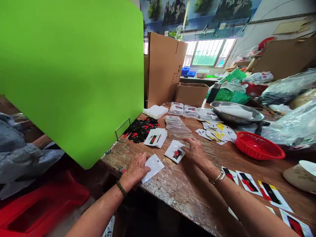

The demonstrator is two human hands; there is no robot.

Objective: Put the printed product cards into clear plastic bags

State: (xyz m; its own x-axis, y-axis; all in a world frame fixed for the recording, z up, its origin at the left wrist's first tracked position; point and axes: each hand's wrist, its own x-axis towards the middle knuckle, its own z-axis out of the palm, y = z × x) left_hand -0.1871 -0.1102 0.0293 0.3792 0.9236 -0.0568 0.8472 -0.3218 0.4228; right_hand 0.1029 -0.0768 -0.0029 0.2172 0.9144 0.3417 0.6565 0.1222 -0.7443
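My left hand is at the table's front edge, its thumb over the left side of a blank white card with a small punched hole. The fingers are closed around that side of the card. My right hand reaches in from the right, its fingers apart and its thumb at the right edge of a stack of white cards. The top card there carries a red and black piece. Just behind stands another stack of white cards. To its left lies a heap of small black and red pieces.
A large green panel and a wire bracket border the left. Behind are clear plastic bags, packed bundles and cardboard boxes. At right are yellow-white cards, a red basket, a metal basin and loose cards.
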